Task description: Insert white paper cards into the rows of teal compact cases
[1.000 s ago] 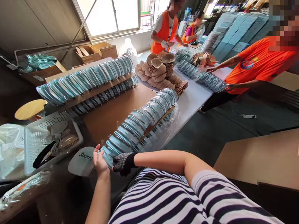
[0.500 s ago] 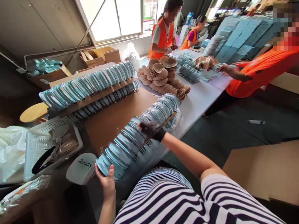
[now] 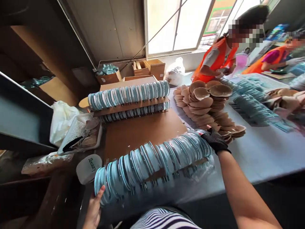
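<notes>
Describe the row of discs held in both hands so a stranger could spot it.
Find the brown board on the table, with rows of pale blue discs on edge at its far side. The near row runs along its front edge; alone among them, it is clamped between a bare left hand and a gloved right hand.
</notes>
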Available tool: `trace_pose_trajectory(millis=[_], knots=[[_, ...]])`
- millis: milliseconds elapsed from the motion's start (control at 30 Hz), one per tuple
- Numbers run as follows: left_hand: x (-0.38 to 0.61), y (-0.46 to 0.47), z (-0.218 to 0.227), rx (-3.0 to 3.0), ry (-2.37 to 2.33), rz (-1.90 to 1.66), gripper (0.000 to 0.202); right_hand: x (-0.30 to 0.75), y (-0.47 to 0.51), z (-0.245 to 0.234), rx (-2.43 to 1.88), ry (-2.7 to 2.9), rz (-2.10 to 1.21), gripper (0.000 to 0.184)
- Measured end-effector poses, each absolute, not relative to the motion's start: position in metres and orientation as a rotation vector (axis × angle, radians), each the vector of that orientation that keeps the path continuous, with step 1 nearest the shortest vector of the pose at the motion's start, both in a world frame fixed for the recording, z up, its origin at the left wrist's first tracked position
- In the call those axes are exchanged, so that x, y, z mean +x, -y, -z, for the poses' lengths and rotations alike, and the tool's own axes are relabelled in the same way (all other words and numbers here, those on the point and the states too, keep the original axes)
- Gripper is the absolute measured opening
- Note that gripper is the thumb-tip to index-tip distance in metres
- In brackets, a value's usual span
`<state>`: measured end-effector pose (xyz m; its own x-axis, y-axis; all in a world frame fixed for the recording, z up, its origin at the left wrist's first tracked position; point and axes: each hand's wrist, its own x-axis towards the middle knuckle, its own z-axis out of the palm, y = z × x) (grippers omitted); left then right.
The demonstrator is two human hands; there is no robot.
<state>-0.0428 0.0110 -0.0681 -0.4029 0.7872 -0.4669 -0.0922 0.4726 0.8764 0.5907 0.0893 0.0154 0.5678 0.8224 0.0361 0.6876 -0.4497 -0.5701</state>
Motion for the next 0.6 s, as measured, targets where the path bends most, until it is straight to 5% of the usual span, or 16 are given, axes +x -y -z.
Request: trace_pose_trajectory(millis=[233, 600], knots=[[-0.036, -0.030, 0.048, 0.509, -1.744, -1.170, 0.055, 0.578, -0.090, -0.024, -1.837, 1.281, -0.795, 0.041], [-0.068, -0.103, 0.032, 0.685, -1.631, -1.065, 0.061, 0.564, -0.081, 0.000, -1.830, 1.217, -0.723, 0.052]])
